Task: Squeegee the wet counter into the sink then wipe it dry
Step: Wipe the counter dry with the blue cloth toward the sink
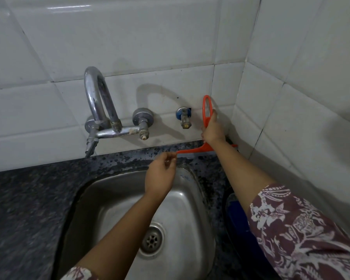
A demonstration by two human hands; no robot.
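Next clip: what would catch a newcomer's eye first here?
The orange squeegee stands out most. Its blade lies on the dark speckled counter behind the steel sink, against the tiled wall, and the right hand grips its upright handle. The left hand reaches over the sink to the blade's left tip; whether it pinches it is unclear. A chrome tap juts from the wall at the left.

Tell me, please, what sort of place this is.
Most likely a home kitchen's sink corner: a steel sink set in a dark speckled counter, a wall-mounted chrome tap, and white wall tiles. The right hand grips an orange squeegee.
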